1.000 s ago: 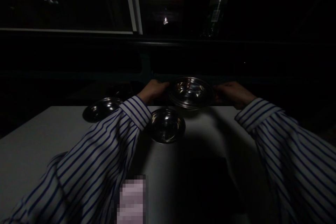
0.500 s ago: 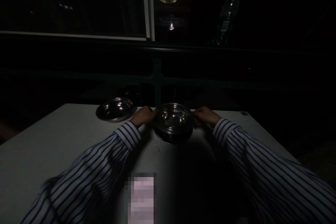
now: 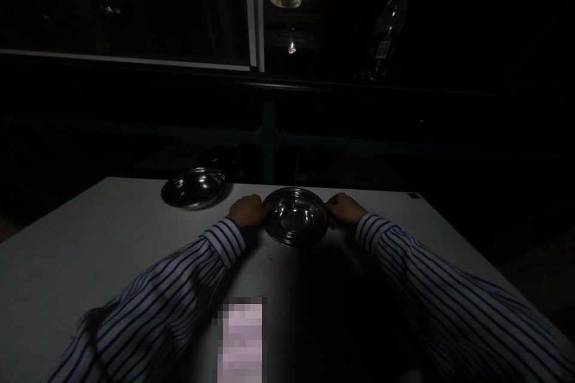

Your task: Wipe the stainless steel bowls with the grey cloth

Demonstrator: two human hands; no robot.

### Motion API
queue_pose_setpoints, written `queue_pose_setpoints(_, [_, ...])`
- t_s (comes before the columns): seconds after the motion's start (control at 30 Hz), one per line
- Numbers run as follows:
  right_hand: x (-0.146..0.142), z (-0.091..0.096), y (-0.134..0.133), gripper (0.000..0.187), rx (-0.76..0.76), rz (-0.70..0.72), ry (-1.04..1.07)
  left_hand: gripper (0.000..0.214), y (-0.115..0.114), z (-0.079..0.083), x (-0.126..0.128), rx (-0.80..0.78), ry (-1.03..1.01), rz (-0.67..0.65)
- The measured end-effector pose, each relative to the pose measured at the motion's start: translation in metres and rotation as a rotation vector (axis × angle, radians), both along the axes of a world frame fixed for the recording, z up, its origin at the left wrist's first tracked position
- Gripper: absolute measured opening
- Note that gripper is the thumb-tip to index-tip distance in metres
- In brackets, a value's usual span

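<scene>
A shiny stainless steel bowl (image 3: 294, 219) sits near the far edge of the white table, nested in another of its kind beneath it, of which little shows. My left hand (image 3: 250, 210) pinches the left rim, its fingertips partly hidden at the edge. On the opposite side, my right hand (image 3: 345, 209) grips the right rim between thumb and fingers. Left of my left hand, apart from it, another steel bowl (image 3: 194, 188) rests on the table, its inside catching some light.
Dim light falls on the white table (image 3: 90, 239). A pixelated pinkish rectangle (image 3: 242, 338) lies at the near edge. Behind the table are a dark rail (image 3: 291, 85), a window frame (image 3: 255, 18) and a tilted plastic bottle (image 3: 389, 30). Part of a person shows at far left.
The upper steel bowl has come down from above the lower one into it. Both hands have lowered with it, still at its rim. The left bowl stays on the table.
</scene>
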State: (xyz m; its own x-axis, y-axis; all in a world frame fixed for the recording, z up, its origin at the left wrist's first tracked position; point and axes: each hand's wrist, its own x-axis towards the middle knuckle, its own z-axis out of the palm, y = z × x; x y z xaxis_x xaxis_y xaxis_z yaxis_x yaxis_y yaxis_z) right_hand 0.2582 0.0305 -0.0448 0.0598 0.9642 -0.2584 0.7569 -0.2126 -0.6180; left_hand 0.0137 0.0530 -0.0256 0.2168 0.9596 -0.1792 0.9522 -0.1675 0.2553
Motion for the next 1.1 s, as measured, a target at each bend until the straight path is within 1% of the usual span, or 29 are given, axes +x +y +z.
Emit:
queue_pose_setpoints(0.13, [0.001,0.003,-0.001,0.032,0.026,0.014,-0.095,0.053,0.000,-0.001,0.003,0.020,0.019,-0.017])
queue_pose_setpoints(0.3, [0.003,0.004,-0.001,0.025,0.064,0.009,-0.204,0.054,-0.002,0.000,0.006,0.029,0.029,0.008])
queue_pose_setpoints(0.4, [0.004,0.003,-0.003,0.021,0.085,0.009,-0.238,0.053,-0.003,-0.002,0.005,0.023,0.009,0.018])
queue_pose_setpoints(0.47, [0.005,0.001,-0.005,0.021,0.085,0.013,-0.234,0.053,-0.003,-0.004,0.004,0.017,-0.023,0.022])
queue_pose_setpoints(0.6, [0.006,-0.001,-0.008,0.025,0.074,0.035,-0.173,0.051,-0.002,-0.012,0.002,-0.008,-0.138,0.003])
queue_pose_setpoints(0.77, [0.006,0.000,-0.008,0.018,0.098,0.033,-0.123,0.041,-0.003,-0.017,0.001,-0.041,-0.302,0.015])
queue_pose_setpoints(0.83, [0.007,0.000,-0.008,0.017,0.086,0.018,-0.080,0.040,-0.003,-0.019,0.001,-0.059,-0.370,0.039])
queue_pose_setpoints(0.93, [0.007,-0.006,-0.008,0.021,0.030,-0.010,0.035,0.041,-0.003,-0.023,0.000,-0.100,-0.496,0.091])
queue_pose_setpoints(1.1, [0.004,-0.016,-0.009,0.023,-0.041,-0.045,0.259,0.041,-0.010,-0.033,0.000,-0.224,-0.763,0.216])
